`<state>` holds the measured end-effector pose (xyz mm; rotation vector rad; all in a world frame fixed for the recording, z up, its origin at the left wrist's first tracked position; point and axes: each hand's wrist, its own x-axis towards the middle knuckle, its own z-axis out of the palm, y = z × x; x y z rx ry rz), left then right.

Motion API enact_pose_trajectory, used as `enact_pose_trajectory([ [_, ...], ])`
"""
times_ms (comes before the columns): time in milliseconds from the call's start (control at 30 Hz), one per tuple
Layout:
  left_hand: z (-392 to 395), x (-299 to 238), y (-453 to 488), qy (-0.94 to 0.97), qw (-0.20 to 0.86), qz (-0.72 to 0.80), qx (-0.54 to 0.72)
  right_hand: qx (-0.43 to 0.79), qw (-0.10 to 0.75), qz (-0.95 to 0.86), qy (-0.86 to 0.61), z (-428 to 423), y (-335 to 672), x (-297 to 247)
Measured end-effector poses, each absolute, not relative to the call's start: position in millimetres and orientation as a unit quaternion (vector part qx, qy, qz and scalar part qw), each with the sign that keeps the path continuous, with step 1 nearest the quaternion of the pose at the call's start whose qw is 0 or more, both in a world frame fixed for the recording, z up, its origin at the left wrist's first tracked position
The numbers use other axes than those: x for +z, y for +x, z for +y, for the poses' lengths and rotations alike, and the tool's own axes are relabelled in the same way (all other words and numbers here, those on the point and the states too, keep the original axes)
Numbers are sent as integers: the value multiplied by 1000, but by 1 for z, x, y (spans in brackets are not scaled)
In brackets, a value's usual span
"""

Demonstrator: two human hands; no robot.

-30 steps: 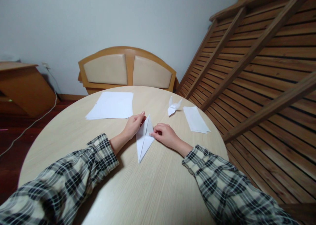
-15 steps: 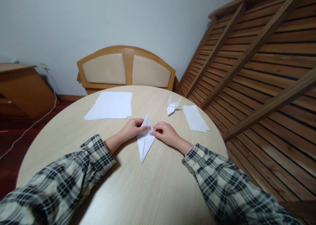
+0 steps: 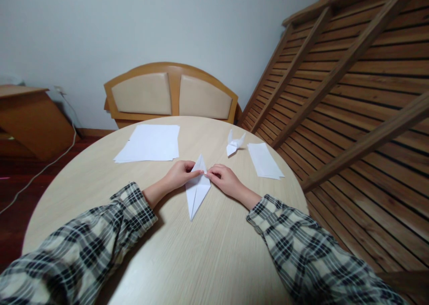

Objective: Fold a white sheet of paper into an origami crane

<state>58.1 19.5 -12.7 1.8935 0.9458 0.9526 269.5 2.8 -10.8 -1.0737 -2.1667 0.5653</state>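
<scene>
A white folded paper [image 3: 197, 191], shaped like a long diamond with a slit down its lower half, lies on the round table [image 3: 201, 260]. My left hand [image 3: 182, 173] grips its left edge, thumb on top and the other fingers behind or beneath. At the right edge, my right hand [image 3: 223, 179] pinches a flap between thumb and forefinger, close to the left thumb tip. Beyond my right hand stands a folded paper crane [image 3: 233, 148] with two points raised.
White paper sheets [image 3: 150, 142] lie at the table's far left. Narrower paper strips [image 3: 266, 160] lie near its right edge. A wooden headboard [image 3: 174, 90] stands behind the table, and a slatted wooden panel [image 3: 362, 95] leans on the right.
My right hand has shifted slightly up and left, and its thumb and forefinger have closed on the paper's right flap. My left hand has stayed in place.
</scene>
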Motion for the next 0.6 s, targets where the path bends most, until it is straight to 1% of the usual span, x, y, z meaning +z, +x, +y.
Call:
enact_pose_trajectory([
  [367,20,-13,58,757,396,367,368,173,345,-826,-411,4,267,-14],
  [600,18,-9,58,772,389,375,335,204,367,-814,-401,6,267,-14],
])
